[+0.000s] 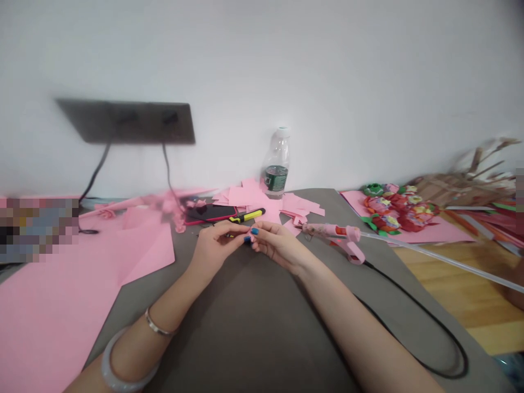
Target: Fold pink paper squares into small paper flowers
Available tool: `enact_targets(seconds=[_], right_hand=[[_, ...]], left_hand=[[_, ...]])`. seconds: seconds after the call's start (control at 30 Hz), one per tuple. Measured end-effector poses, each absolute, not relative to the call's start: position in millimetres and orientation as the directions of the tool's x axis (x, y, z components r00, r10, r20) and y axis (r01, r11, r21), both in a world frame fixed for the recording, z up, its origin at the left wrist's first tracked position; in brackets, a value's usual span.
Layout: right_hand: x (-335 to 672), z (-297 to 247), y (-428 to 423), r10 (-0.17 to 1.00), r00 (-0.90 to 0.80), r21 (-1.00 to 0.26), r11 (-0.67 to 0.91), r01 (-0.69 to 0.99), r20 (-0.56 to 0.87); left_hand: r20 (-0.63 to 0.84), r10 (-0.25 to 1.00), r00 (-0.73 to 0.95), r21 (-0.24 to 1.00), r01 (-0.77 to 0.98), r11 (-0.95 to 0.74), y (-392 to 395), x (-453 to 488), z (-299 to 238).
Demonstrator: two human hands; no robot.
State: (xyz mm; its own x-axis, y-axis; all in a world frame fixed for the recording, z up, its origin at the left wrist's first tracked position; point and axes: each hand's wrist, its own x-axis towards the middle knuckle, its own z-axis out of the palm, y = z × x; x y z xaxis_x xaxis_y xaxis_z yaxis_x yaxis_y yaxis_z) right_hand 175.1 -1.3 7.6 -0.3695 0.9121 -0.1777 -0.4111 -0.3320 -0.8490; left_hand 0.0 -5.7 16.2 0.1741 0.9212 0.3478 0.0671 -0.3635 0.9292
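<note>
Here, left hand (213,244) and right hand (281,243) pinch pink paper (251,236).

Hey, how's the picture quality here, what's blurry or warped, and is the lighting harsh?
In the head view, light on the wall looks soft, without hard shadows; in the head view, the dark panel is blurred and stretched at its left end, while the left hand, right hand and bottle look clearer; also in the head view, a left-edge patch is pixelated.
</note>
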Motion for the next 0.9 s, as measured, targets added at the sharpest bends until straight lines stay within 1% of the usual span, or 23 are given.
enact_targets(seconds=[0.13,0.3,0.37,0.5,0.6,0.73,0.83,0.9], right_hand=[[174.9,8.0,-1.8,0.926,-0.339,-0.869,-0.301,-0.392,-0.168],[174.4,9.8,-3.6,0.925,-0.339,-0.882,-0.299,-0.364,-0.173],[174.0,10.1,-4.3,0.926,-0.336,-0.890,-0.293,-0.350,-0.173],[172.8,10.2,-4.9,0.931,-0.330,-0.895,-0.277,-0.350,-0.159],[172.1,10.7,-4.9,0.940,-0.321,-0.897,-0.239,-0.371,-0.118],[171.8,12.9,-5.8,0.958,-0.285,-0.926,-0.118,-0.359,-0.012],[171.7,15.5,-7.5,0.967,-0.218,-0.958,0.071,-0.276,0.135],[171.2,17.2,-9.0,0.952,-0.167,-0.954,0.224,-0.201,0.258]], left_hand=[[0.267,0.942,0.201,0.959,0.040,-0.281,-4.9,0.0,17.7],[0.149,0.942,0.302,0.989,-0.067,-0.135,-2.3,-0.7,17.3],[0.123,0.937,0.326,0.991,-0.093,-0.098,-1.5,-0.5,15.6],[0.089,0.933,0.350,0.990,-0.137,-0.043,-0.8,0.2,11.0],[0.021,0.943,0.332,0.969,-0.237,0.062,-0.3,0.1,8.5],[-0.075,0.931,0.357,0.883,-0.410,0.228,1.5,-1.0,7.2],[-0.119,0.909,0.398,0.824,-0.471,0.314,2.9,-1.5,6.6],[-0.134,0.902,0.410,0.804,-0.487,0.341,3.5,-1.5,6.3]])
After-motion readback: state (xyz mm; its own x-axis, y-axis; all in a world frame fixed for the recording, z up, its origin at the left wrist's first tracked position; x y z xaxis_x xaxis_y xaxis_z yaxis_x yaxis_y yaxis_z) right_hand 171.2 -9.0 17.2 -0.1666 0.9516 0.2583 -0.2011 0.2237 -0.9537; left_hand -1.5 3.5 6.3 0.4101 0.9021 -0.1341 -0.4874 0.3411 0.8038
